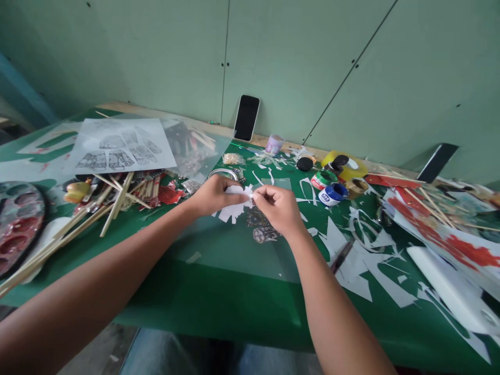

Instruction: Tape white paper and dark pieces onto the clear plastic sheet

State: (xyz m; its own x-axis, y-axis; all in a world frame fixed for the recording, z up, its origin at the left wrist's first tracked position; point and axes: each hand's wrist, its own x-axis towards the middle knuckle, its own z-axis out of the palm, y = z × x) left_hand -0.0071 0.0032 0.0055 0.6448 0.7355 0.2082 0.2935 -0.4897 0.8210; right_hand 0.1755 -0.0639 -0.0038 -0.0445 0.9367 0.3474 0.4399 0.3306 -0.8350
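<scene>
My left hand (215, 197) grips a white paper cutout (233, 209) with a fringed, notched edge, its thumb lying across the paper. At the cutout's right side, my right hand (278, 207) pinches its edge between thumb and fingertips. Just below the right hand lie dark patterned cutouts (265, 234), partly hidden by it. They rest on a clear plastic sheet (234, 260) spread over the green table. Behind the left hand a round metallic ring (223, 175) is partly covered.
Paint jars, including a blue one (333, 194), stand right of centre. Paper scraps (363, 260) surround a dark-bladed tool (341, 257). Wooden sticks (117, 203), a paint palette (19, 221) and a printed sheet (125, 145) lie left. A phone (247, 117) leans on the wall.
</scene>
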